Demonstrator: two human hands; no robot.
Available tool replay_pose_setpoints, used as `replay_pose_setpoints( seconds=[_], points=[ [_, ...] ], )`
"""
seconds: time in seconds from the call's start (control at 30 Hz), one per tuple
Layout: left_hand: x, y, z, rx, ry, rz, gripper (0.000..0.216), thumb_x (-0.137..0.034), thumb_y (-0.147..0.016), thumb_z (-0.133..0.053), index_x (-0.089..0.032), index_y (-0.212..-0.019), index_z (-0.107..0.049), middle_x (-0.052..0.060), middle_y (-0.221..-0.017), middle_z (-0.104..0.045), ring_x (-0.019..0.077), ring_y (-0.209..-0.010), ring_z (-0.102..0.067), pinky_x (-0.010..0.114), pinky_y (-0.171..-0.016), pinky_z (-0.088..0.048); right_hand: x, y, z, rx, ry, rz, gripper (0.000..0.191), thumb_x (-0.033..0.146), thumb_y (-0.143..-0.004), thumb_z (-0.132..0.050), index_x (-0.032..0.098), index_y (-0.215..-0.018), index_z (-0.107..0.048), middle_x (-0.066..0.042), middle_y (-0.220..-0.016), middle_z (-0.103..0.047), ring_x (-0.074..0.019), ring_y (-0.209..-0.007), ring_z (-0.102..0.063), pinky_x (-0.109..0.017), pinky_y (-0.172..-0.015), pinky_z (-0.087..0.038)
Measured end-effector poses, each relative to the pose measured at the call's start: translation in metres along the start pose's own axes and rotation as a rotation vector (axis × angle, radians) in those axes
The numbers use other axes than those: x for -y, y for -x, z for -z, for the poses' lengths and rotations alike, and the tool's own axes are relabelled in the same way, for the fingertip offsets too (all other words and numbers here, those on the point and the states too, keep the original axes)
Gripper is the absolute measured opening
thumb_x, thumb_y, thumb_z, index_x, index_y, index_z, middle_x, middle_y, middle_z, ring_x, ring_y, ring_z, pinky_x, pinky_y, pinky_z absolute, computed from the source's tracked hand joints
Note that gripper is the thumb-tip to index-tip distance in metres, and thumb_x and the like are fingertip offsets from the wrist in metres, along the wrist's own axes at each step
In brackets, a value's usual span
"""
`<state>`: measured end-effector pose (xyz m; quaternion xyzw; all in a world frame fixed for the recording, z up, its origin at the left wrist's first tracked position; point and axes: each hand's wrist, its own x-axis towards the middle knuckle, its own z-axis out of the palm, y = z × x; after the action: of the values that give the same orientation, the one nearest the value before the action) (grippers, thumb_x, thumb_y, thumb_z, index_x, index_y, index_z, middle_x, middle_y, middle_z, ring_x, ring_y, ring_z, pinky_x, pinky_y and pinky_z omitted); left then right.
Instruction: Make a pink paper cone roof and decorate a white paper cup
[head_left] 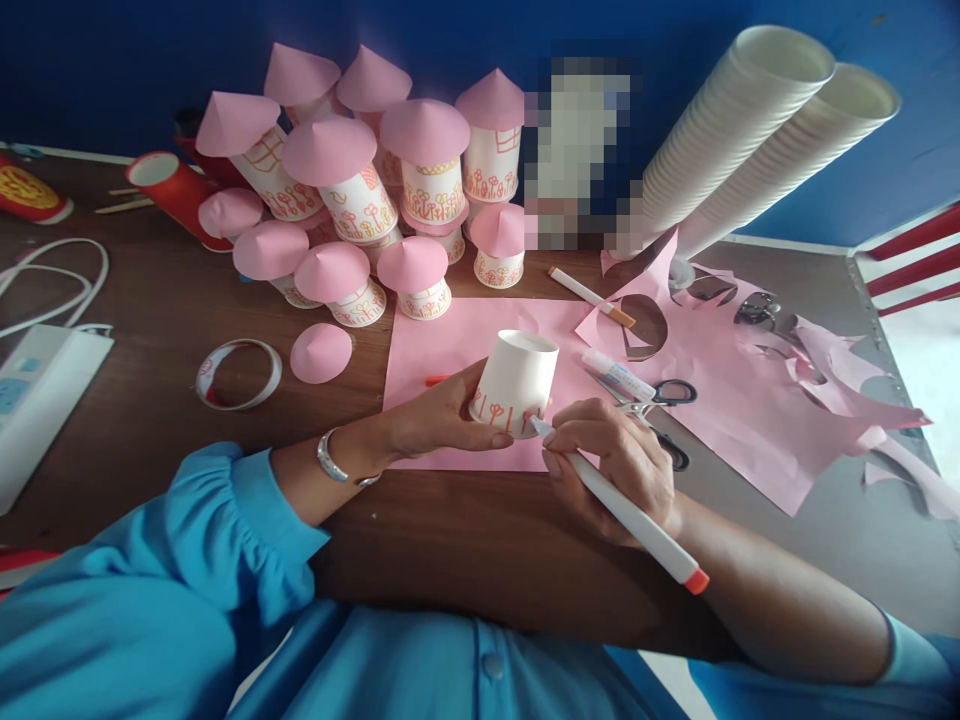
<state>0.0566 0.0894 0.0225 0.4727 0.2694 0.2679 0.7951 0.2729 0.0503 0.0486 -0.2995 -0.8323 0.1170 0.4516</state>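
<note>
My left hand (450, 415) is closed around a white paper cup (521, 370), held mouth-down above a pink paper sheet (450, 340). Red-orange flowers and stems are drawn along the cup's lower part, near its rim. In my right hand (611, 460) is a white marker (630, 525) with an orange-red end. Its tip meets the cup's side near the drawn flowers. An orange marker cap (436, 380) lies beside my left hand on the pink sheet. Scissors (667, 395) with dark handles and a glue tube (619, 375) lie just beyond my right hand.
Several decorated cups with pink cone roofs (427, 140) stand at the back left. A loose pink cone (321, 353) and a tape roll (238, 374) lie nearer. Two tall cup stacks (742, 130) lean at the back right, above cut pink scraps (750, 400). A power strip (52, 400) sits left.
</note>
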Motion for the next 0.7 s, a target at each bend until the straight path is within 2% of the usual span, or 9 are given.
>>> replay_pose_setpoints(
  seconds=[0.37, 0.7],
  points=[
    [0.0023, -0.0005, 0.0008, -0.002, 0.007, -0.011, 0.046, -0.031, -0.078, -0.087, -0.019, -0.114, -0.061, 0.004, -0.104, -0.066, 0.0167, -0.094, -0.062, 0.031, -0.086, -0.050, 0.0011, 0.0027, -0.0003, 0.024, 0.002, -0.008, 0.019, 0.005, -0.089, -0.059, 0.021, -0.100, -0.056, 0.000, -0.076, -0.065, -0.0149, -0.063, -0.067, -0.025, -0.054, -0.051],
    [0.0007, 0.0003, 0.0004, -0.020, -0.013, 0.007, 0.049, -0.034, -0.076, -0.087, -0.018, -0.115, -0.061, 0.006, -0.107, -0.068, 0.0202, -0.099, -0.063, 0.035, -0.090, -0.051, -0.0002, 0.0022, 0.0006, -0.007, 0.025, -0.004, 0.022, 0.003, -0.088, -0.057, 0.021, -0.101, -0.055, 0.000, -0.076, -0.063, -0.0145, -0.061, -0.064, -0.025, -0.055, -0.052]
  ],
)
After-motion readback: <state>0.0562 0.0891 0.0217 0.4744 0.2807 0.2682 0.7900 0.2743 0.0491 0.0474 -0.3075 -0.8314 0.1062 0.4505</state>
